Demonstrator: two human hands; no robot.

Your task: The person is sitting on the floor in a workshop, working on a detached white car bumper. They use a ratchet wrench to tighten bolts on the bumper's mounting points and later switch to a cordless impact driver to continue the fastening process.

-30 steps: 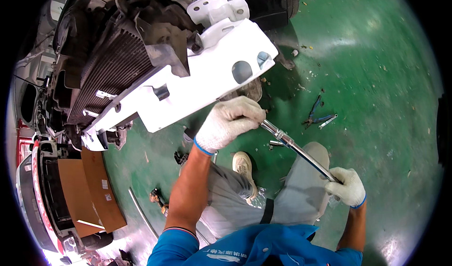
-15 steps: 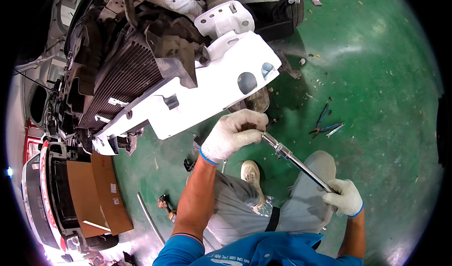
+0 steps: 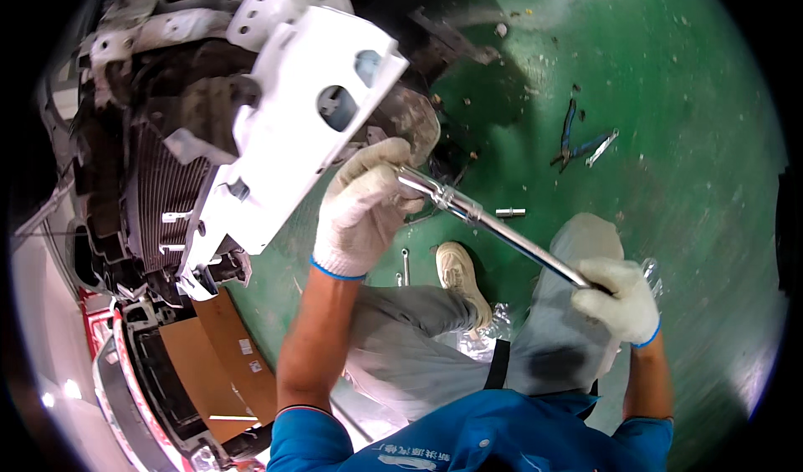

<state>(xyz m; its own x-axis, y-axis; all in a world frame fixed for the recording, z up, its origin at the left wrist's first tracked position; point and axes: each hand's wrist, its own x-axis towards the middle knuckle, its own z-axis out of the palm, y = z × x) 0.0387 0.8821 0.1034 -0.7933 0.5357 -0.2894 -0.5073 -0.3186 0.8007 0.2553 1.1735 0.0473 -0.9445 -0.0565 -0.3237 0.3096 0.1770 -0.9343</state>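
Observation:
In white knit gloves, both of my hands hold a long chrome socket wrench point(image 3: 523, 244) slantwise above my knees. My left hand point(image 3: 355, 213) is closed round its upper-left end, where the fingers partly cover the socket end. My right hand point(image 3: 621, 299) grips the dark handle at the lower right, close to my raised knee. Beyond my left hand stands the white-painted front panel point(image 3: 288, 125) of a dismantled car, with round holes in it. The wrench's tip is near the panel's lower edge; whether they touch I cannot tell.
On the green floor lie blue-handled pliers point(image 3: 567, 142), a small spanner point(image 3: 602, 147), a short chrome socket point(image 3: 510, 213) and another spanner point(image 3: 406, 265) by my shoe point(image 3: 457, 275). A ribbed radiator point(image 3: 163, 200) sits behind the panel. A cardboard box point(image 3: 213, 351) stands at lower left.
My view has shifted, so the car panel sits further left. Both hands still hold the wrench, and the left now wraps further round its end. The loose socket on the floor shows now.

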